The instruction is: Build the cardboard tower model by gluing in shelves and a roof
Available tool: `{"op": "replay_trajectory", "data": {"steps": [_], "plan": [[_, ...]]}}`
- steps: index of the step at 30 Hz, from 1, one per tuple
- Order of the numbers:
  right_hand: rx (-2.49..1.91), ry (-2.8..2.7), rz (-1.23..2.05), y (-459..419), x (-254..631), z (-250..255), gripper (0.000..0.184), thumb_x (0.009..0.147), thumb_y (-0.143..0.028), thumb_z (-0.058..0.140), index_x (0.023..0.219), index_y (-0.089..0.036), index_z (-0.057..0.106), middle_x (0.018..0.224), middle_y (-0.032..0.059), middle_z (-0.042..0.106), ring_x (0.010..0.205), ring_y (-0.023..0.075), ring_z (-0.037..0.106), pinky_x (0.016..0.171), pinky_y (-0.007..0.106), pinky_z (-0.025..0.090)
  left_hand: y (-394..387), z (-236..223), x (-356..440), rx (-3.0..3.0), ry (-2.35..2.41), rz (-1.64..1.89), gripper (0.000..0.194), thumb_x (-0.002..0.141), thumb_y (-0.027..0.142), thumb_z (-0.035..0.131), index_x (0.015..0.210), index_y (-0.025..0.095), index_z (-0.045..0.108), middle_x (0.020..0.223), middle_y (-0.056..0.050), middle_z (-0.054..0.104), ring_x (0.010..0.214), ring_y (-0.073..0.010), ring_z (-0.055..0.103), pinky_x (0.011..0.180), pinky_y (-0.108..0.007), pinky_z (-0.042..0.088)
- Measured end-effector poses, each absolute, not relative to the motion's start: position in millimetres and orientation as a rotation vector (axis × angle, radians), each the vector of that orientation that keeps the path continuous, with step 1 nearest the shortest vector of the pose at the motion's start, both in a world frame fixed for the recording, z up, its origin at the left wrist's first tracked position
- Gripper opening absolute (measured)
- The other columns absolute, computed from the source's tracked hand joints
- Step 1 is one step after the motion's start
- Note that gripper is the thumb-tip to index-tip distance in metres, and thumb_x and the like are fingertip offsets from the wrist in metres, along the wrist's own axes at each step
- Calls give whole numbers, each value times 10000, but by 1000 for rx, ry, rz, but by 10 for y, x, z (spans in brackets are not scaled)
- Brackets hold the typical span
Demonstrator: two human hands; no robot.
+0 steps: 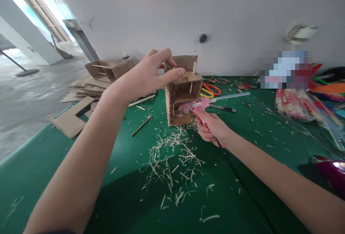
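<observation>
A small cardboard box (183,120) with stacked compartments stands on the table, open side toward me. My left hand (151,70) reaches over its top, thumb in front and fingers curled at the upper left edge, closed on the cardboard. Thin wooden sticks (194,68) poke up through the upper part, beside a small red bit near my thumb. My right hand (212,128) is wrapped round the handle of a pink hot glue gun (201,104). The gun's front end points left into the lowest compartment, where its tip is hard to make out. A clear glue stick (231,96) shows behind the gun.
Wood shavings (172,148) litter the green table (121,198). Cardboard pieces (72,119) and another cardboard box (107,69) lie left. Behind the gun are orange-handled scissors (214,88) and a craft knife (223,108). Packaged sticks (291,103) lie right; the black cord (237,176) trails toward me.
</observation>
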State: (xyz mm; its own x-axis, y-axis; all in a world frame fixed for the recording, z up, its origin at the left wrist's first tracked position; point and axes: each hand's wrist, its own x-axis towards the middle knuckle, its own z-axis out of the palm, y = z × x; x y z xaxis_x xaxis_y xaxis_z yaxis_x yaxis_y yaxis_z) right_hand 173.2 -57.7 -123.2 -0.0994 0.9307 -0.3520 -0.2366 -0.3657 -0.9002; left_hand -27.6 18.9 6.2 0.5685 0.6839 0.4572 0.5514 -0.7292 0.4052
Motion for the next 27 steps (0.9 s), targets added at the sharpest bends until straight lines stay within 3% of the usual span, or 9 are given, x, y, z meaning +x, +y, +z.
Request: {"op": "replay_trajectory", "data": {"steps": [18,23,27], "plan": [[-1244,-868,1619,-617,1732,-1219,476,810,-619,612,636,-204,461,366,-100,318,279,26,215,298,172,89,193,60,-275,2534,1035,893,277,840,460,573,1005,238,601,1087,-58,586,1213,-338,479,1068,-559,336],[-1224,-904,1607,-624,1745,-1214,436,779,-602,660,725,-186,540,378,-109,325,287,24,207,297,170,96,193,57,-278,2567,1045,892,309,852,499,549,1013,241,599,1086,-60,587,1207,-338,490,1054,-556,354],[-1253,-886,1610,-623,1738,-1214,448,798,-599,644,669,-196,496,367,-108,313,283,22,206,299,167,97,193,55,-279,2587,1035,885,335,861,523,527,1023,238,598,1075,-61,589,1181,-323,512,1051,-539,367]]}}
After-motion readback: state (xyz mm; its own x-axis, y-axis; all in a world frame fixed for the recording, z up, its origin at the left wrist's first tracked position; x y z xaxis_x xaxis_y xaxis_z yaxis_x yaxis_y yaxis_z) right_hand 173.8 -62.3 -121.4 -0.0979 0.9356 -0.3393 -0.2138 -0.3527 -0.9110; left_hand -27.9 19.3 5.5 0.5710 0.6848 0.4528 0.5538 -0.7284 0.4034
